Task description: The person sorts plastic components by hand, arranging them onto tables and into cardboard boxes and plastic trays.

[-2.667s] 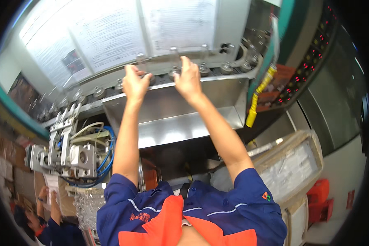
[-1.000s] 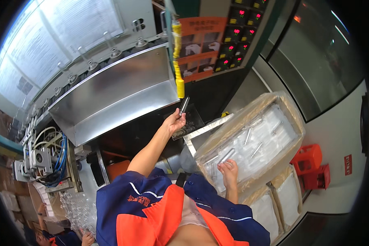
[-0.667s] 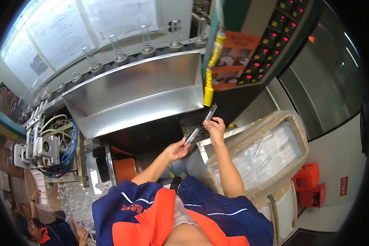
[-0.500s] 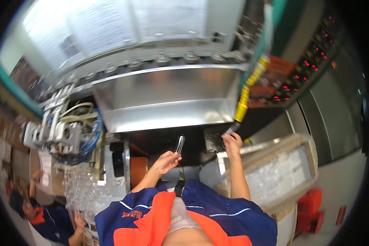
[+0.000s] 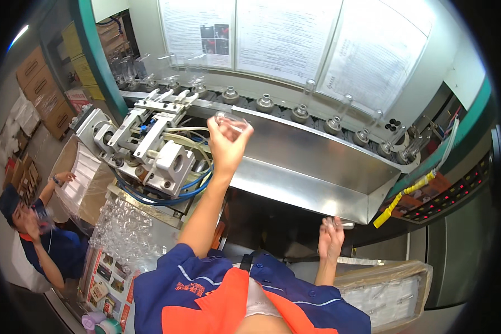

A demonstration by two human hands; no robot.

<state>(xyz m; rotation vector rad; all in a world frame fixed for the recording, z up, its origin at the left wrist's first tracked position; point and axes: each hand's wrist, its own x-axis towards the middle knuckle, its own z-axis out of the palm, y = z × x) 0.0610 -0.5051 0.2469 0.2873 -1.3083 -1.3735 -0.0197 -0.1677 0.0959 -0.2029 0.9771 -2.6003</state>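
Observation:
My left hand (image 5: 226, 146) is raised in front of the row of round metal holders, near the left end of the steel trough (image 5: 295, 178). Its fingers are closed on a clear glass tube (image 5: 235, 123), which is blurred. Lower and to the right, my right hand (image 5: 331, 236) is by the trough's front edge. A second clear tube (image 5: 347, 225) lies in its pinched fingers, pointing right. Several round metal holders (image 5: 265, 103) line the back of the trough, and clear tubes stand upright in some of them.
A white clamp mechanism (image 5: 167, 161) with blue hoses stands left of my left arm. Many clear glass pieces (image 5: 125, 228) lie below it. At right are a lined box (image 5: 384, 300) with tubes and a yellow-wrapped cable (image 5: 406, 195). A co-worker (image 5: 44, 234) sits at far left.
The view has swung left. My left hand has risen with its tube toward the holders. My right hand has moved away from the yellow-wrapped cable and lies lower, by the trough's edge.

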